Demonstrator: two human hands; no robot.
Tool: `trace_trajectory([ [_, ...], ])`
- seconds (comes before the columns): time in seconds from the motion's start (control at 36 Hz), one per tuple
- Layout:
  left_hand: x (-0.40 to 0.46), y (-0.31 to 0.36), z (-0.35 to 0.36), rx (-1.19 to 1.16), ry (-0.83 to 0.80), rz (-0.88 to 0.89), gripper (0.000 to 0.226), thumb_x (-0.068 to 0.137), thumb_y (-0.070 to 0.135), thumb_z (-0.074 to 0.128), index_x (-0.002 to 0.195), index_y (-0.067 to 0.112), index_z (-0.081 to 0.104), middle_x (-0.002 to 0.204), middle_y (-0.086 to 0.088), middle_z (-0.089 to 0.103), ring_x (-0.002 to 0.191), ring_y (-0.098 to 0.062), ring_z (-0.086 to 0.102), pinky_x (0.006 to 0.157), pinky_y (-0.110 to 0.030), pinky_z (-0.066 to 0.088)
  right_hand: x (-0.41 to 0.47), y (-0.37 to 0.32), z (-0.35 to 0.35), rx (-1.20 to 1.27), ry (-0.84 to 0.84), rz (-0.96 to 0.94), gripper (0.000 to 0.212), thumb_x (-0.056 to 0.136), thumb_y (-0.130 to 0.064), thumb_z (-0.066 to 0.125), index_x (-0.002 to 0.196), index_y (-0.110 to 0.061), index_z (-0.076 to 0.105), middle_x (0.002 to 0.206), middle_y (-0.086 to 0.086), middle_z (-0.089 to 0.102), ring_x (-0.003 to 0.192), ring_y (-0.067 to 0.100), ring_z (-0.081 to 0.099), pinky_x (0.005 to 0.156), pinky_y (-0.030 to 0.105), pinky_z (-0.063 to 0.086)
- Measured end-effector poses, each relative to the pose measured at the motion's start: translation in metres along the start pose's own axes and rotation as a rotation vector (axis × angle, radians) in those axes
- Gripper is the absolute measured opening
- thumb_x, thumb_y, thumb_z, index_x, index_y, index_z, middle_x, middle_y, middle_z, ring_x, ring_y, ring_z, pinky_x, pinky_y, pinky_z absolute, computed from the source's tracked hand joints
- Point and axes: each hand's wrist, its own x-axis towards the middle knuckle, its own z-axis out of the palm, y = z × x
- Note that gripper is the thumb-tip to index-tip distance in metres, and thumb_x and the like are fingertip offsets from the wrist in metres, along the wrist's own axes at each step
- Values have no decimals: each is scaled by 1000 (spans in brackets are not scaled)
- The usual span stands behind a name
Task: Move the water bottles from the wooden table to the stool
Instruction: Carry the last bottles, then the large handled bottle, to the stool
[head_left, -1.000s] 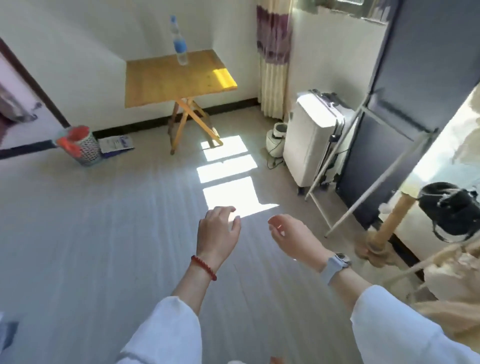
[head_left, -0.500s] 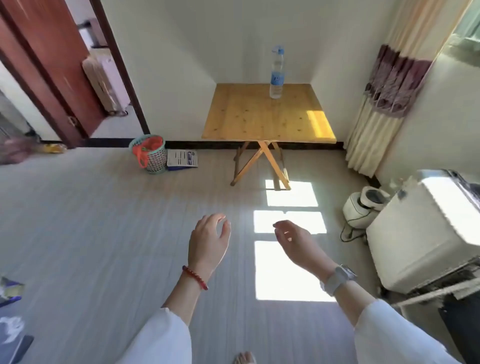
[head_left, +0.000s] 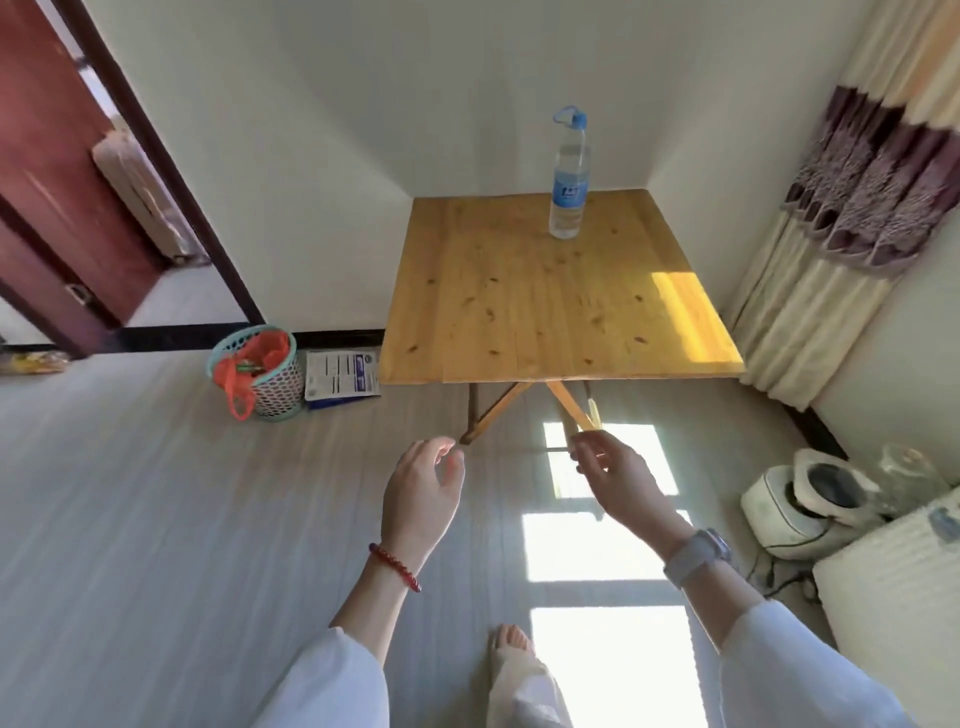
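Observation:
One clear water bottle (head_left: 569, 176) with a blue cap and blue label stands upright near the far edge of the wooden folding table (head_left: 519, 306) in the room's corner. My left hand (head_left: 423, 493), with a red bead bracelet at the wrist, hangs in front of me over the floor, fingers apart and empty. My right hand (head_left: 621, 480), with a watch on the wrist, is beside it, also empty with loosely curled fingers. Both hands are short of the table's near edge. No stool is in view.
A teal mesh bin (head_left: 260, 371) with an orange bag and a flat printed packet (head_left: 340, 379) sit on the floor left of the table. A curtain (head_left: 841, 218) hangs right. A small white appliance (head_left: 800, 501) and a white case (head_left: 893, 582) stand at right. A doorway (head_left: 119, 208) opens at left.
The view has swung round and come closer to the table, which now fills the middle. Both empty hands have risen slightly toward it.

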Motion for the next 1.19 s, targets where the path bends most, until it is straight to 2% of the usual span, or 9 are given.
trace_trajectory([
  [0.14, 137, 5, 5, 74, -1, 64, 23, 91, 24, 52, 107, 10, 62, 108, -4, 64, 101, -18, 58, 82, -29, 48, 132, -25, -3, -25, -7, -7, 25, 93, -19, 46, 112, -8, 58, 101, 11, 67, 86, 21, 62, 75, 28, 46],
  [0.33, 283, 2, 27, 71, -22, 116, 28, 91, 24, 52, 114, 10, 59, 113, -4, 63, 106, -17, 57, 88, -27, 48, 273, -40, -10, -74, -20, -6, 26, 93, -17, 47, 113, -8, 58, 106, 11, 68, 98, 26, 64, 85, 32, 49],
  [0.47, 410, 2, 73, 51, -124, 183, 31, 93, 28, 49, 117, 11, 57, 115, -3, 61, 106, -14, 56, 86, -23, 48, 382, -26, -20, -107, 52, 49, 26, 93, -17, 45, 113, -8, 57, 106, 10, 67, 97, 26, 63, 80, 28, 47],
  [0.67, 591, 18, 159, 22, -247, 292, 32, 92, 30, 48, 119, 12, 54, 114, -2, 59, 107, -16, 55, 84, -23, 45, 535, 0, -43, -168, 155, 203, 32, 94, -18, 44, 125, -10, 46, 110, 11, 63, 95, 26, 61, 85, 33, 46],
  [0.86, 740, 36, 254, -69, -376, 330, 67, 89, 46, 47, 143, 19, 19, 148, -4, 29, 135, -18, 29, 105, -30, 31, 673, 46, -58, -192, 152, 288, 61, 90, -26, 53, 141, -15, 21, 139, 10, 42, 118, 24, 50, 93, 30, 41],
  [0.94, 780, 40, 298, -111, -459, 298, 81, 85, 52, 49, 145, 21, 4, 154, -2, 13, 140, -17, 15, 108, -31, 23, 721, 65, -59, -100, 175, 290, 77, 87, -25, 59, 145, -16, 9, 149, 5, 27, 127, 21, 42, 86, 17, 37],
  [1.0, 798, 44, 323, -188, -506, 301, 87, 81, 53, 54, 145, 23, 4, 154, 0, 12, 140, -14, 12, 109, -31, 20, 748, 76, -60, -13, 177, 291, 87, 84, -23, 63, 145, -19, 1, 153, 3, 17, 134, 21, 33, 96, 23, 37],
  [1.11, 826, 58, 355, -510, -577, 368, 77, 68, 54, 70, 130, 43, 25, 134, 14, 39, 123, 1, 38, 99, -23, 39, 787, 91, -62, 95, 139, 222, 96, 81, -22, 68, 146, -27, -3, 155, -9, 11, 139, 13, 23, 110, 33, 30],
  [1.19, 833, 62, 368, -579, -632, 314, 79, 57, 58, 73, 119, 52, 24, 127, 11, 45, 114, 1, 48, 89, -21, 49, 801, 94, -63, 163, 93, 168, 86, 84, -17, 64, 144, -33, 5, 133, -37, 26, 127, -3, 27, 98, 25, 33],
])
